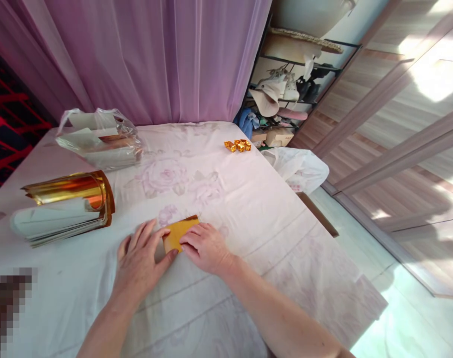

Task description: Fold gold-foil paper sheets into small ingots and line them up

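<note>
A small folded sheet of gold foil paper lies on the flowered tablecloth between my hands. My left hand rests at its left side, thumb and forefinger holding that edge while the other fingers reach forward on the cloth. On the right part of the sheet, my right hand presses with its fingers curled together. To the left lies a folded-over stack of gold foil sheets, pale on their backs. Several small folded gold foil pieces sit in a cluster near the far right corner.
A clear plastic bag with more sheets stands at the far left of the table. Behind hangs a purple curtain. Right of the table are a white plastic bag, a shoe rack and wood-grain doors.
</note>
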Action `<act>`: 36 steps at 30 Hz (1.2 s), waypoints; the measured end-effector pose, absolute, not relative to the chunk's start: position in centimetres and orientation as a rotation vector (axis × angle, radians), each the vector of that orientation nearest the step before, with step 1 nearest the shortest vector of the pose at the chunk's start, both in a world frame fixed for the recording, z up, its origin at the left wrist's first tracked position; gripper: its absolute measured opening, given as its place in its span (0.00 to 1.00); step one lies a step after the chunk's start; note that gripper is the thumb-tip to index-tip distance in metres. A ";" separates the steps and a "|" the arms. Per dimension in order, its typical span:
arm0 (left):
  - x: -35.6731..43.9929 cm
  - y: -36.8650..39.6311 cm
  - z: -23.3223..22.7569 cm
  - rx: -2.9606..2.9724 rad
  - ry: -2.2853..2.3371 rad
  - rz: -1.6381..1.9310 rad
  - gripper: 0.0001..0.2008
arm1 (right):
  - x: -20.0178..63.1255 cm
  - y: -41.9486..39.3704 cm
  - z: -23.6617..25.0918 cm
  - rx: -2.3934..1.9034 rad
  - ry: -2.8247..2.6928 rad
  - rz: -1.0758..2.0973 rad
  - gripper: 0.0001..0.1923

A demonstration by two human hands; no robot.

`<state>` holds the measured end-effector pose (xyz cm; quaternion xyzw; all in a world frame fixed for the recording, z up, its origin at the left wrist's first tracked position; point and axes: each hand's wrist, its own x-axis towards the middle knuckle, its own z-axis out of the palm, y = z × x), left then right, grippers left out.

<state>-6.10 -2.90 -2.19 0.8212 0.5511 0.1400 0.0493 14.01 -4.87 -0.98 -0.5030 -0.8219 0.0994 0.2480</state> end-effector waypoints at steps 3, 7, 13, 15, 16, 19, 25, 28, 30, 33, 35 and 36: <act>-6.1 -2.9 -2.1 2.498 1.682 0.427 0.22 | 13.6 -4.7 -1.3 -1.469 -2.212 0.342 0.03; -6.5 -2.6 -2.3 2.482 1.658 0.388 0.23 | 13.5 -4.7 -1.3 -1.494 -2.204 0.406 0.03; -6.7 -2.2 -2.4 2.468 1.648 0.370 0.24 | 13.8 -4.7 -1.2 -1.479 -2.218 0.440 0.04; -6.8 -2.1 -2.3 2.460 1.650 0.372 0.24 | 14.0 -4.6 -1.3 -1.463 -2.209 0.457 0.04; -6.8 -2.0 -2.3 2.453 1.650 0.366 0.24 | 14.2 -4.6 -1.4 -1.456 -2.203 0.467 0.05; -6.9 -1.9 -2.1 2.423 1.634 0.314 0.24 | 14.8 -4.5 -1.3 -1.446 -2.195 0.499 0.06; -6.7 -2.2 -1.0 2.349 1.619 0.224 0.22 | 17.3 -3.9 -0.7 -1.297 -2.251 0.569 0.06; -6.5 -2.4 -0.8 2.316 1.614 0.246 0.21 | 18.6 -3.6 -0.7 -1.196 -2.279 0.615 0.08; -6.5 -2.5 -0.8 2.293 1.620 0.275 0.18 | 19.1 -3.4 -0.7 -1.155 -2.277 0.650 0.09; -6.4 -2.6 -0.9 2.280 1.624 0.340 0.13 | 19.4 -3.4 -0.9 -1.151 -2.252 0.663 0.10; -6.2 -2.8 -0.7 2.286 1.615 0.375 0.11 | 19.4 -3.5 -1.2 -1.166 -2.242 0.642 0.10; -6.0 -3.0 -0.5 2.294 1.607 0.387 0.10 | 19.4 -3.5 -1.3 -1.168 -2.241 0.623 0.09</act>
